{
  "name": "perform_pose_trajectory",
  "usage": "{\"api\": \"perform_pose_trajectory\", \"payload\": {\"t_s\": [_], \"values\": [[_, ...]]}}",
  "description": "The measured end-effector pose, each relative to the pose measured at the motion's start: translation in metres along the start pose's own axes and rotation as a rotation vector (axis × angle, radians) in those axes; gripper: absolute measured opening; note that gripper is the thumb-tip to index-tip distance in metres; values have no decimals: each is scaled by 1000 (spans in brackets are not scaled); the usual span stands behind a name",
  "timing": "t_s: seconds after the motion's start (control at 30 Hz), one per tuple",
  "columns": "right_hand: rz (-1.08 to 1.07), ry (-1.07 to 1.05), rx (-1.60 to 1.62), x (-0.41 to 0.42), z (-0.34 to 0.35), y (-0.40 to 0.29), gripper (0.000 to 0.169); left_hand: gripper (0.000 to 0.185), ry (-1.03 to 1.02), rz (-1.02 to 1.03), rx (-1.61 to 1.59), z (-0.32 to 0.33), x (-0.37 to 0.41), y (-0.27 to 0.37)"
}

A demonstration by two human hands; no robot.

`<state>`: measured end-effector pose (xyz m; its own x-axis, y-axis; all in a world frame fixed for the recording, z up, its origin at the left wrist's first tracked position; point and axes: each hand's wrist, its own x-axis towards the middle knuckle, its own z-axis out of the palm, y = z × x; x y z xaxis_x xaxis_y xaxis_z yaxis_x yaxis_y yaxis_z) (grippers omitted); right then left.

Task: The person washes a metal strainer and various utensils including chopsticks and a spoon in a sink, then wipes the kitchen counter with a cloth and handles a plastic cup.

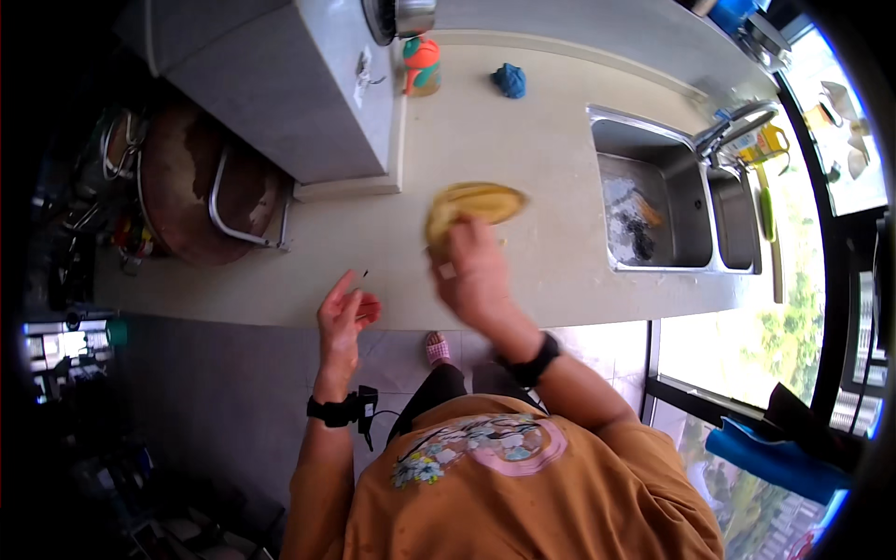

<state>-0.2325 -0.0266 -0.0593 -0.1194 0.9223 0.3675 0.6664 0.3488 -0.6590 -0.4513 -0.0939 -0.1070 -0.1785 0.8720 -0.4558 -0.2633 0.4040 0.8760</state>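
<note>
My right hand [476, 273] grips a yellow, curved thing [483, 199] above the pale counter [532, 154]; it looks like a banana or its peel, blurred by motion. My left hand [346, 311] hangs over the counter's front edge with its fingers spread and nothing seen in it. Beside its fingertips lies a tiny dark bit [365, 273] on the counter. A small yellowish scrap [502, 242] shows just to the right of my right hand.
A double steel sink [651, 203] with a faucet [735, 126] is at the right. Farther back are a crumpled blue cloth or bag [510, 80] and an orange-and-green bottle [422, 66]. A grey pillar [308, 98] and a round brown board [203, 189] stand at the left.
</note>
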Motion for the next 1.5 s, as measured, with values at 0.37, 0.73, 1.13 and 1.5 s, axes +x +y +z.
{"api": "perform_pose_trajectory", "payload": {"t_s": [0.37,0.73,1.13,1.5], "values": [[-337,-515,-184,-41,137,8,59,44,330,139,226,-51,-9,-6],[351,9,-573,-17,-63,253,45,41,203,186,149,1,-7,3],[-62,59,-335,-38,-53,104,41,40,75,288,221,14,4,16],[-156,-371,-177,-125,-36,122,57,41,39,303,293,97,-1,26]]}}
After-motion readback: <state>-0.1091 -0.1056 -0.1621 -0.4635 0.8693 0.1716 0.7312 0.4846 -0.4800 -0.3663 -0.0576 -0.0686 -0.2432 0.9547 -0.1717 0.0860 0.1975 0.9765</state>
